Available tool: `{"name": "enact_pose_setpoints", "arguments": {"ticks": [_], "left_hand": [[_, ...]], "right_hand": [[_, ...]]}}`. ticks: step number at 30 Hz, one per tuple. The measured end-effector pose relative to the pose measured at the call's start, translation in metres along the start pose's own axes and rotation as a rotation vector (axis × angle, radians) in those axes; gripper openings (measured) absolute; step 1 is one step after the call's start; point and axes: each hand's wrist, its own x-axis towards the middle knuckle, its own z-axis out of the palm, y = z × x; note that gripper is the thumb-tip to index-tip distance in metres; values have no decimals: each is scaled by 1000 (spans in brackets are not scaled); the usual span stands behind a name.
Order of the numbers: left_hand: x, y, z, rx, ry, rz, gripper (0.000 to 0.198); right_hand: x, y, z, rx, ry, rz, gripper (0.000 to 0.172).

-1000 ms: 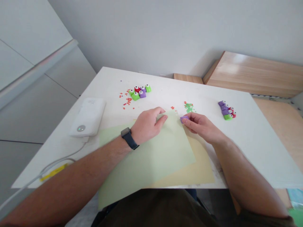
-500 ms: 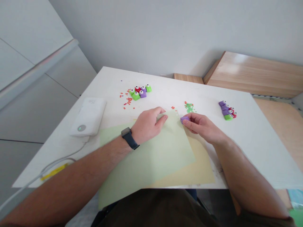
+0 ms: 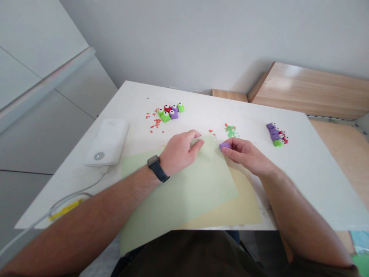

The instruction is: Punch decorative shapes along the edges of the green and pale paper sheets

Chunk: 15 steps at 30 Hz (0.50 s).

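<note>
two hands — right hand [image 3: 245, 152] pinching purple punch [image 3: 224, 146], left hand [image 3: 179, 152] half-curled on green paper [image 3: 184, 196]

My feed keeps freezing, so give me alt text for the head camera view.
The right hand pinches a small purple paper punch at the edge of a pale green paper sheet, which the left hand presses down. The sheet overlaps a yellow sheet on a white table.

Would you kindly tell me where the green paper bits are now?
In the head view, the green paper bits lie on the white table, just beyond the right hand, left of the craft punches.
</note>
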Motion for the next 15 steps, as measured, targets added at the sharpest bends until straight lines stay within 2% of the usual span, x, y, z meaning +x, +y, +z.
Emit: {"name": "enact_pose_setpoints", "arguments": {"ticks": [15], "left_hand": [[0, 0, -1, -1, 12, 7, 28]], "right_hand": [[-1, -1, -1, -44, -1, 24, 42]]}}
